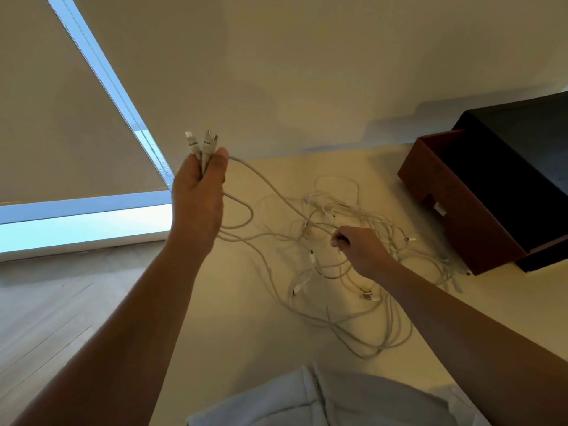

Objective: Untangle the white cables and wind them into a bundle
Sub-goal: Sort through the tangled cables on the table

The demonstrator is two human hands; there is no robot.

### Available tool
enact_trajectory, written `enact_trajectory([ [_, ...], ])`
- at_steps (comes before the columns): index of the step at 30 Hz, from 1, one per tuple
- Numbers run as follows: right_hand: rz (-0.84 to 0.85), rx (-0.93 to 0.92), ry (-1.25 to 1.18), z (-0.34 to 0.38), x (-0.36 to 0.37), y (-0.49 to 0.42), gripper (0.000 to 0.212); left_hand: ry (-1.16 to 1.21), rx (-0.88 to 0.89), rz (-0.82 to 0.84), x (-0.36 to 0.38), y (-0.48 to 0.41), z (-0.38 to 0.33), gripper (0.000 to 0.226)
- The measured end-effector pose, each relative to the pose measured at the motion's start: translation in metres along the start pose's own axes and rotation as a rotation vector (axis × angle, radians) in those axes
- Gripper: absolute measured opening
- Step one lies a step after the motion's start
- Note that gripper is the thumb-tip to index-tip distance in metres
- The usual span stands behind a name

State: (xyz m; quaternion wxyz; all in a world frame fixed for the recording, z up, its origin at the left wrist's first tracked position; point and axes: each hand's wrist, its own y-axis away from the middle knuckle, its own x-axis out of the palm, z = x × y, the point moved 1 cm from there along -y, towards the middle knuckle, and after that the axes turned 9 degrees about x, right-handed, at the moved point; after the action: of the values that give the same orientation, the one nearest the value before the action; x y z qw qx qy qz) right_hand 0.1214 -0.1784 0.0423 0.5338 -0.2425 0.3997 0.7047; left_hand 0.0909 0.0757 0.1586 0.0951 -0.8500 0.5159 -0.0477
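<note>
White cables lie in a loose tangle on the cream bench, right of centre and near a brown box at the far right. The left hand is raised well above the bench, its fingers closed round several plug ends that stick up out of the fist, with their strands trailing down into the heap. The right hand is low on the tangle, fingers curled and pinching a single strand.

The step in hand looks like freeing one cable at a time. It probably goes best if the left hand keeps the gathered ends high and steady while the right follows its strand through the crossings, lifting loops over it, not tugging. A hard pull would likely tighten the knots or snag a loose plug. Winding should wait until each length runs free.
</note>
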Motion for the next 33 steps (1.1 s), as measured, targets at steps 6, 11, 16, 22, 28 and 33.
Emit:
enact_trajectory([
  [6, -0.022, 0.044, -0.233, 0.000, -0.008, 0.000, 0.016, -0.102, -0.086, -0.009, -0.007, 0.000, 0.018, 0.032],
  [11, -0.011, 0.032, -0.325, 0.010, -0.017, 0.001, 0.017, -0.250, -0.144, 0.106, 0.003, 0.009, 0.038, 0.031],
  [16, 0.030, -0.019, -0.626, 0.023, -0.023, -0.003, 0.023, -0.388, -0.160, 0.279, 0.018, 0.019, 0.046, 0.038],
  [22, 0.142, -0.168, -0.864, 0.050, -0.036, 0.001, 0.014, -0.404, -0.248, 0.501, 0.038, 0.028, 0.041, 0.032],
  [28, 0.129, -0.143, -0.347, 0.044, -0.044, -0.004, 0.012, -0.371, -0.258, 0.443, 0.037, 0.020, 0.036, 0.032],
  [33, 0.235, -0.149, -0.089, 0.054, -0.041, 0.009, 0.006, -0.465, -0.317, 0.552, 0.042, 0.023, 0.033, 0.055],
])
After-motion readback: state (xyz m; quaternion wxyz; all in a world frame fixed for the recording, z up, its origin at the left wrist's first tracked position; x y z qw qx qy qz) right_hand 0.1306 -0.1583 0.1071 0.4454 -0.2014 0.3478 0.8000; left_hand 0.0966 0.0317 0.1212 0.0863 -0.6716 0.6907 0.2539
